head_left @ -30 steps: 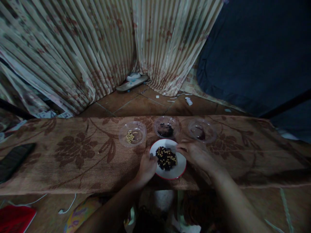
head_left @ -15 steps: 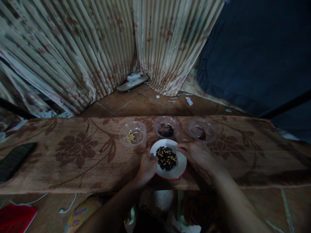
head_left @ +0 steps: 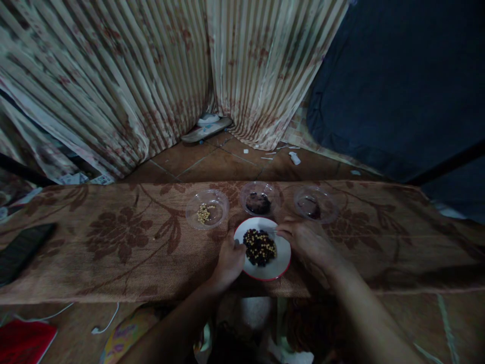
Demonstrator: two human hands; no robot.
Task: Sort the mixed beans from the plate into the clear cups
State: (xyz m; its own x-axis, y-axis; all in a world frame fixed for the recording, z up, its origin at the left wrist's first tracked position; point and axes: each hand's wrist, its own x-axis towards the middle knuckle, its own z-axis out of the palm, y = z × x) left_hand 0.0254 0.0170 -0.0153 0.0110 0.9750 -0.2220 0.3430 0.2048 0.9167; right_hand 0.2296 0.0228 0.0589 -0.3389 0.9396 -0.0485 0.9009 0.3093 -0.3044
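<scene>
A white plate with a red rim (head_left: 273,269) holds a heap of mixed dark and pale beans (head_left: 259,246) on a brown flowered cloth (head_left: 113,237). My left hand (head_left: 229,262) grips the plate's left edge, fingers curled. My right hand (head_left: 306,241) rests at the plate's right edge, fingers pinched on thin metal tweezers (head_left: 270,231) that point into the beans. Behind the plate stand three clear bowls: the left bowl (head_left: 206,208) holds pale beans, the middle bowl (head_left: 259,198) dark beans, the right bowl (head_left: 315,203) a few dark reddish ones.
A dark flat object (head_left: 20,250) lies at the cloth's left end. Striped curtains (head_left: 151,76) hang behind, with a sandal (head_left: 206,129) on the tiled floor. A dark blue sheet (head_left: 397,86) fills the right. A red object (head_left: 22,341) and white cable (head_left: 108,321) lie lower left.
</scene>
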